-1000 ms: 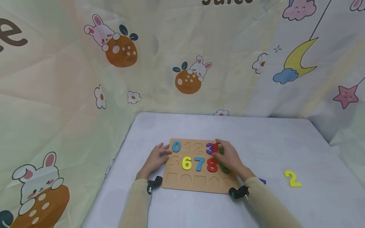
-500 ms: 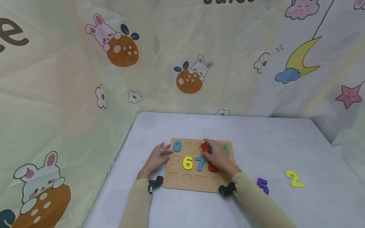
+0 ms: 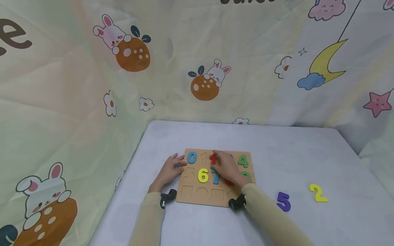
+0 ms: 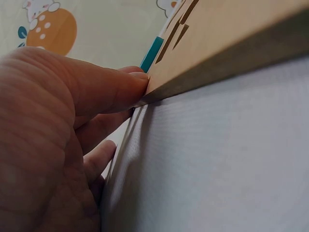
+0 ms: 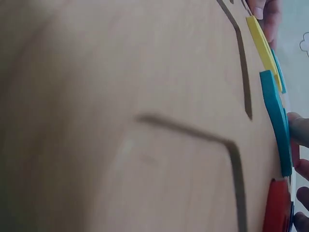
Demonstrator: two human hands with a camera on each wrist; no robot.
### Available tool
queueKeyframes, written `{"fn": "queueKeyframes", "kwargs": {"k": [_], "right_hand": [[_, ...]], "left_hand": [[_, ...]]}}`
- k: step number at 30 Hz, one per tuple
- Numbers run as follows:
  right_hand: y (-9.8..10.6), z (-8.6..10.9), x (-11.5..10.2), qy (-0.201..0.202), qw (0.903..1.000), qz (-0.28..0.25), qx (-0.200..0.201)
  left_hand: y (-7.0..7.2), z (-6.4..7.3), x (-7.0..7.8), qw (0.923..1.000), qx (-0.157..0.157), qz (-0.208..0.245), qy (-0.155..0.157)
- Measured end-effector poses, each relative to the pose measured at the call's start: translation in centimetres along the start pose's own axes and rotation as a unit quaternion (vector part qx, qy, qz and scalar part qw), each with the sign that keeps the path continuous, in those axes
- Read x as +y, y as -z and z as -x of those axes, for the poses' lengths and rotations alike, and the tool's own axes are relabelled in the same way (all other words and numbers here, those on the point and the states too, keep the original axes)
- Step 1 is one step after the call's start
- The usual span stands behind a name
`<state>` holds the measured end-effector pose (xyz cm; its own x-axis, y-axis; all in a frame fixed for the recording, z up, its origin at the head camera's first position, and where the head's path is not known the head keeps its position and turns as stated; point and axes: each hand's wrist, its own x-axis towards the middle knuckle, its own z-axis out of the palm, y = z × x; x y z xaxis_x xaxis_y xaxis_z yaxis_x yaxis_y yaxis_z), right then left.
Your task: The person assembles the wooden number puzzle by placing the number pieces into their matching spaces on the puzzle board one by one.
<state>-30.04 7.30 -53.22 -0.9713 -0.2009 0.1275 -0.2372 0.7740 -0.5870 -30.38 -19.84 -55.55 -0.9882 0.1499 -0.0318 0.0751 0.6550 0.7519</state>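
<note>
A wooden number puzzle board (image 3: 192, 200) lies on the table. My left hand (image 3: 166, 171) rests at its left edge, thumb tip and fingertips against the wood. Over the top row, my right hand (image 3: 227, 166) pinches a red number 1 (image 3: 213, 158) between thumb and fingers, above the outline right of the number 1 outline. A blue 0 (image 3: 192, 157), yellow 6 (image 3: 202, 175), blue 7 (image 3: 216, 178) and green 4 (image 3: 243, 161) sit on the board. The right hand and wrist partly cover the purple 3, red 8 and green 9.
A purple 5 (image 3: 283, 201) and a yellow 2 (image 3: 318, 193) lie on the white tablecloth (image 3: 271, 143), right of the board. Along the board's front run several engraved outlines. A printed curtain (image 3: 172, 51) hangs behind and beside the table.
My right hand has moved left across the top row with the red 1, uncovering the green 4 and the purple 5. My left hand stays at the board's edge.
</note>
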Motion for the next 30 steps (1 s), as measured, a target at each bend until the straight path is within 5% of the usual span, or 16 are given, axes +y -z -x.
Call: {"fn": "queueKeyframes", "kwargs": {"k": [20, 30], "right_hand": [[-1.4, -2.1, -1.1, -0.002, 0.9986, -0.052, -0.006], [-1.9, -1.9, -1.9, -0.019, 0.9993, -0.031, -0.009]], "left_hand": [[0.1, -0.2, 0.2, 1.0000, 0.000, 0.004, 0.001], [0.1, -0.1, 0.0, 1.0000, -0.004, 0.005, 0.002]]}}
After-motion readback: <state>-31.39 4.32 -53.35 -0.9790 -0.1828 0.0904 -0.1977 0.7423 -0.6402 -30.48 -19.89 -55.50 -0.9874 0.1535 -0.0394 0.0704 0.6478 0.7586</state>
